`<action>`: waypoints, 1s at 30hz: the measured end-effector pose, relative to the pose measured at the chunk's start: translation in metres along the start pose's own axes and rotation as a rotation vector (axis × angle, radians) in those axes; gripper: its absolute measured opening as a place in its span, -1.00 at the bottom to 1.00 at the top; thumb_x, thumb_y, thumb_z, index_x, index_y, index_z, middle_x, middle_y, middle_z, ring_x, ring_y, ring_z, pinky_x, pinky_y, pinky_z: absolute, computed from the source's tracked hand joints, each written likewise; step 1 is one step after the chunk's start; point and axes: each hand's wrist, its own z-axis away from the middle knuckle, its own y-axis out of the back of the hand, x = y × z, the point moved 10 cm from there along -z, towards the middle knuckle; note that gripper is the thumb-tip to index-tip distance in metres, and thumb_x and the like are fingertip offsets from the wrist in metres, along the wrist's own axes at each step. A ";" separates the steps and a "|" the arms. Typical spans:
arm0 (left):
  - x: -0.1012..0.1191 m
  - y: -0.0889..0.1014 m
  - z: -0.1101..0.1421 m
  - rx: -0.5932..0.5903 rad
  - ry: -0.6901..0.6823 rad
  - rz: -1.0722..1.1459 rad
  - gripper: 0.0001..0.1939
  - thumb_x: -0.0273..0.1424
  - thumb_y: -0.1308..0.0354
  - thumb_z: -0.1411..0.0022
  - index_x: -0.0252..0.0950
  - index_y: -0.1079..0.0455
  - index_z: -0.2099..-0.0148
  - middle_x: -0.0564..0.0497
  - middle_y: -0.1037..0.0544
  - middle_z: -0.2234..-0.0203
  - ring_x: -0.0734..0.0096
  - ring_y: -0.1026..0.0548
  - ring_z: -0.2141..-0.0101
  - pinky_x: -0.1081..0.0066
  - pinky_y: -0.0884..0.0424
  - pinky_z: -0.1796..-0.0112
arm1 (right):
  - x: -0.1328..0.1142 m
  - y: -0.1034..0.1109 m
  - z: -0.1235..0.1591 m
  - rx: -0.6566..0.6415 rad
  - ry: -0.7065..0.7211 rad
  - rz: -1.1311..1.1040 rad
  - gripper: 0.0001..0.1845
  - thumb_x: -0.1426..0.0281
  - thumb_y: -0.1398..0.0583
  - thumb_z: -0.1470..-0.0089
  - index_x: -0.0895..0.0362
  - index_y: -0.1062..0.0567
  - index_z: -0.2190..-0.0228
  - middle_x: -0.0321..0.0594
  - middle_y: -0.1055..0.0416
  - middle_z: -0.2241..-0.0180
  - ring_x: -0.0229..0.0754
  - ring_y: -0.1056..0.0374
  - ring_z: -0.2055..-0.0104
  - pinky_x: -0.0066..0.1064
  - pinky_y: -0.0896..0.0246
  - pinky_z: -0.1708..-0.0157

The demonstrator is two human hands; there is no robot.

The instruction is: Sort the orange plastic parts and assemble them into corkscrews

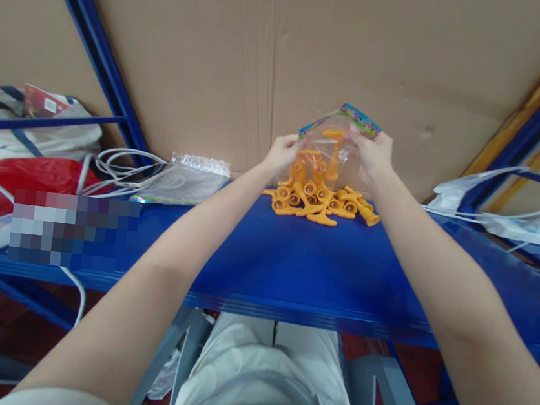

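Above the back of the table, a clear plastic bag (pixel 323 142) with a colourful printed header is stretched between both hands. My left hand (pixel 283 152) pinches its left corner. Gripping the right side near the header is my right hand (pixel 374 152), its fingers closed on the plastic. An orange plastic piece (pixel 335 159) shows in or behind the bag; I cannot tell which. Below the hands lies a pile of orange plastic pieces (pixel 321 202), with hollow round ends and curved, handle-like arms.
The pile rests on a blue metal table (pixel 292 263) against a cardboard wall (pixel 210 46). A stack of clear bags (pixel 185 180), white cables (pixel 123 163) and a red bag (pixel 33 182) lie left. White plastic packaging (pixel 531 222) is at right. Blue posts (pixel 102 47) stand either side.
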 end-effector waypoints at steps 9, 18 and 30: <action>-0.015 0.009 0.012 -0.062 0.161 -0.053 -0.72 -0.26 -0.23 -0.33 -0.28 -0.55 -0.01 -0.06 -0.67 0.34 0.30 -0.63 0.21 0.45 -0.51 0.24 | 0.009 -0.008 0.003 -0.090 -0.026 0.041 -0.70 0.12 -0.34 -0.07 0.05 -0.54 0.26 -0.12 -0.59 0.20 0.04 -0.54 0.07 -0.06 -0.52 0.13; -0.013 0.020 0.009 -0.070 0.188 -0.088 -0.58 -0.27 -0.23 -0.32 -0.21 -0.45 -0.20 -0.10 -0.67 0.21 0.31 -0.63 0.16 0.42 -0.52 0.18 | -0.019 -0.014 -0.005 -0.065 0.073 0.073 -0.76 0.15 -0.36 -0.07 0.03 -0.52 0.33 -0.21 -0.57 0.20 0.03 -0.45 -0.08 -0.07 -0.47 0.00; 0.034 0.046 -0.003 0.083 -0.131 0.033 -0.59 -0.20 -0.06 -0.42 -0.18 -0.39 -0.23 -0.09 -0.52 -0.12 0.03 -0.36 -0.23 0.17 -0.40 -0.06 | -0.090 -0.006 0.017 -0.073 0.248 0.082 -0.92 0.17 -0.24 -0.21 -0.13 -0.48 0.29 -0.26 -0.54 0.08 0.03 -0.13 -0.32 -0.05 -0.13 -0.31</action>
